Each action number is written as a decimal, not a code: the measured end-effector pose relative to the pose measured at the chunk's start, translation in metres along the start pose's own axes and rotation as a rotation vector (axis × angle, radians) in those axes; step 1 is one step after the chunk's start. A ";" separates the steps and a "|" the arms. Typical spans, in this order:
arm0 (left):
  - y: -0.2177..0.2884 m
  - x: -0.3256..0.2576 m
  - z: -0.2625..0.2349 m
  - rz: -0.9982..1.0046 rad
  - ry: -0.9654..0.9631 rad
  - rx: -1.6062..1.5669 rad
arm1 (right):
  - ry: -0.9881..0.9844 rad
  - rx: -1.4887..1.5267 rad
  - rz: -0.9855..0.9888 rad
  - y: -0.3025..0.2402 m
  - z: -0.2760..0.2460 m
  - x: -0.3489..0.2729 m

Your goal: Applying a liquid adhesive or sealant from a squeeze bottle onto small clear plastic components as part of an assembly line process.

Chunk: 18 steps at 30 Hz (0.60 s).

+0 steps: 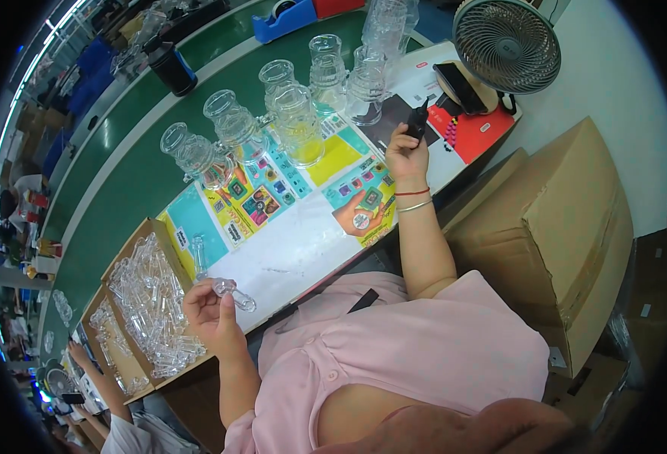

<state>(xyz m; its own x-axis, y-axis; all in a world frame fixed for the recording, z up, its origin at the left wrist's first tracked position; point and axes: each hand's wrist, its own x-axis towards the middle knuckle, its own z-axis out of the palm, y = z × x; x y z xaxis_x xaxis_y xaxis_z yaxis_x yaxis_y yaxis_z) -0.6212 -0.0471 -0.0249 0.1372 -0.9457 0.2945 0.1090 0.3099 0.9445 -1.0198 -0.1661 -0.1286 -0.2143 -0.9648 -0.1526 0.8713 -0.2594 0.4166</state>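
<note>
My left hand point(211, 310), at the table's front edge, pinches a clear tube-shaped piece point(237, 296) with a rounded end. A similar clear tube point(199, 257) lies on the table just beyond it. Further right, my right hand point(407, 155) is closed around a small black bottle point(417, 122), its narrow tip pointing up. Several clear ribbed vessels, some with side handles, stand along the far side of the table. One vessel point(300, 129) has a yellow tint showing through its base, and another vessel point(366, 87) stands left of the black bottle.
A divided cardboard box point(152, 371) full of clear parts sits at left. A fan point(507, 47) and a phone on a stand point(460, 88) occupy the far right. A large carton point(545, 227) stands to the right. Another person's arm point(100, 378) reaches in at lower left.
</note>
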 end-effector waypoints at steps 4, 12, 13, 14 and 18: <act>-0.011 0.006 0.009 -0.115 -0.016 -0.120 | 0.003 0.041 -0.008 0.009 0.004 -0.009; -0.021 0.018 0.020 -0.368 -0.088 -0.237 | -0.112 -0.122 0.078 0.026 0.012 -0.040; -0.019 0.017 0.022 -0.363 -0.065 -0.223 | -0.230 -0.299 0.055 0.036 0.015 -0.050; -0.015 0.017 0.028 -0.403 -0.111 -0.190 | -0.349 -0.466 0.043 0.049 0.014 -0.062; -0.019 0.016 0.053 -0.626 -0.300 -0.255 | -0.685 -1.467 0.049 0.115 0.010 -0.116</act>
<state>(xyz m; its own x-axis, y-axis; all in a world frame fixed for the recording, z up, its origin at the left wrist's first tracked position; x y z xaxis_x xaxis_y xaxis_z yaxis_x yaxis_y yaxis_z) -0.6730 -0.0734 -0.0307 -0.2973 -0.9275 -0.2264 0.3091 -0.3179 0.8963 -0.8989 -0.0845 -0.0540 0.0289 -0.9122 0.4087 0.4468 -0.3540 -0.8216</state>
